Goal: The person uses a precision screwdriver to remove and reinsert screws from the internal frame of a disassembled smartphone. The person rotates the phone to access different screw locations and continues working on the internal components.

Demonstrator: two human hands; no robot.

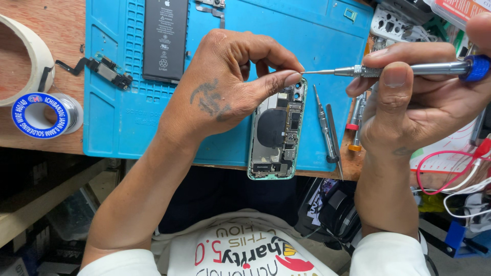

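At frame centre, the left hand is pinching fingertips at the tip of a silver, blue-capped screwdriver gripped by the right hand, above an opened green-edged phone.

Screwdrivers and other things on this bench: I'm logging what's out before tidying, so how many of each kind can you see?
Screwdrivers: 3, one in the right hand with its tip at the left hand fingertips, one grey, one with red and orange collars
Tweezers: 1
Opened phones: 1
Loose batteries: 1
Solder wire spools: 1
Tape rolls: 1
Blue mats: 1
Total: 9
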